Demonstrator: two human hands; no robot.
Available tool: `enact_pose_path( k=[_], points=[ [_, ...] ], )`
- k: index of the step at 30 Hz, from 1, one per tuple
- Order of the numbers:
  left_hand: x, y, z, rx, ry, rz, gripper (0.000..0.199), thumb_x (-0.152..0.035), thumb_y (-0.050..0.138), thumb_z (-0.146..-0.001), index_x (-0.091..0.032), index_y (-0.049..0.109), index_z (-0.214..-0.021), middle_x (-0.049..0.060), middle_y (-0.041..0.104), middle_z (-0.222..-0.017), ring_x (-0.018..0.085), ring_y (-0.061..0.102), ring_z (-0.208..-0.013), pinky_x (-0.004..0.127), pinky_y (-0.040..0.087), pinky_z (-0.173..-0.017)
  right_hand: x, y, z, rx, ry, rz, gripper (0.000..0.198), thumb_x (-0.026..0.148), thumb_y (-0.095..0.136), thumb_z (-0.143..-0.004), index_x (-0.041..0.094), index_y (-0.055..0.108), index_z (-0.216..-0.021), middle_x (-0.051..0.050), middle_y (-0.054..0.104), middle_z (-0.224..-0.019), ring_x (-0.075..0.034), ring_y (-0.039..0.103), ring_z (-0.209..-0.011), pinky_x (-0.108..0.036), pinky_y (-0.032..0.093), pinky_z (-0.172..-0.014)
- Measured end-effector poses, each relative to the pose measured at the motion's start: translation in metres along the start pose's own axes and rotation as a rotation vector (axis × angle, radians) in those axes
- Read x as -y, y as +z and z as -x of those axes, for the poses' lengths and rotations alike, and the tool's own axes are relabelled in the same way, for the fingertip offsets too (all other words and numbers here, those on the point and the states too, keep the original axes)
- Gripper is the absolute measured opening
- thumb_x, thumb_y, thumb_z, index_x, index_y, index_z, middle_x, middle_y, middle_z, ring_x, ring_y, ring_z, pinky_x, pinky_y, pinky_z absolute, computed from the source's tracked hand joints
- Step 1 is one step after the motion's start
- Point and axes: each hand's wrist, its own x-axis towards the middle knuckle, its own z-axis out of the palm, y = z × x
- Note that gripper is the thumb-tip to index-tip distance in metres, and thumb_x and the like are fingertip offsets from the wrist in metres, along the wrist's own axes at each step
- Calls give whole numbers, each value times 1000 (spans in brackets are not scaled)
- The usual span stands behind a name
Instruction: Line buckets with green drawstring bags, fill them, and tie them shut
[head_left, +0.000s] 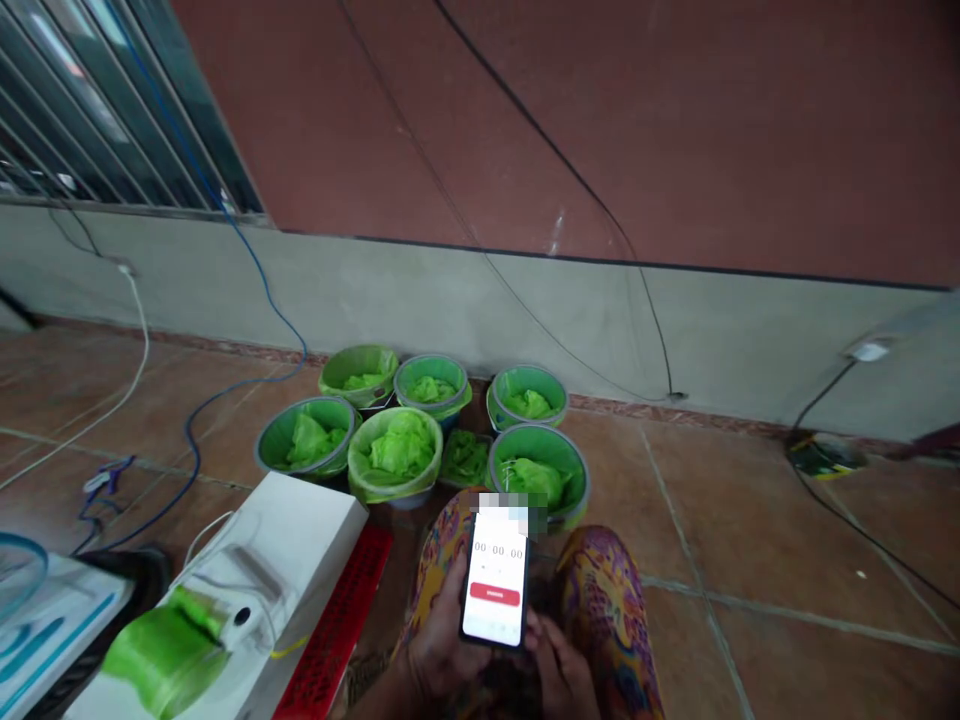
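My left hand (448, 625) is wrapped round a black-edged smartphone (495, 575), held upright over my lap. Its lit screen reads 00 00 00 above a red button, and the top of the screen is blurred out. By the phone's lower right edge is my right hand (561, 665), fingers curled; whether they touch the phone or hold anything I cannot make out. Just beyond my knees, in patterned cloth (609, 610), stand several round buckets lined with green bags, such as the front right bucket (538, 468) and the front middle bucket (395, 455).
A small tray (466, 458) of green stuff sits among the buckets. To my left lie a long white box (322, 510), a green roll (166, 655) and a red strip with dark marks (337, 620). A blue cable (196, 440) crosses the tiled floor; a black cable (847, 515) lies right.
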Motion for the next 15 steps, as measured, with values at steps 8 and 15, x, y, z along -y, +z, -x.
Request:
enact_pose_path(
  k=[8,15],
  points=[
    [3,-5,-1,-11,7,54,81,-74,34,-86,-7,65,-120,20,72,-98,32,68,-92,39,47,-78,-12,-6,-5,88,49,-28,67,71,47,-81,15,74,-104,-10,73,-75,-22,67,-66,-27,53,-62],
    [3,4,-3,-93,-21,100,83,-77,35,-84,-7,67,-115,19,73,-92,33,68,-93,41,50,-78,-19,15,-2,-67,143,-150,74,82,52,-70,16,75,-93,-5,65,-55,-19,59,-51,-28,46,-51]
  ],
)
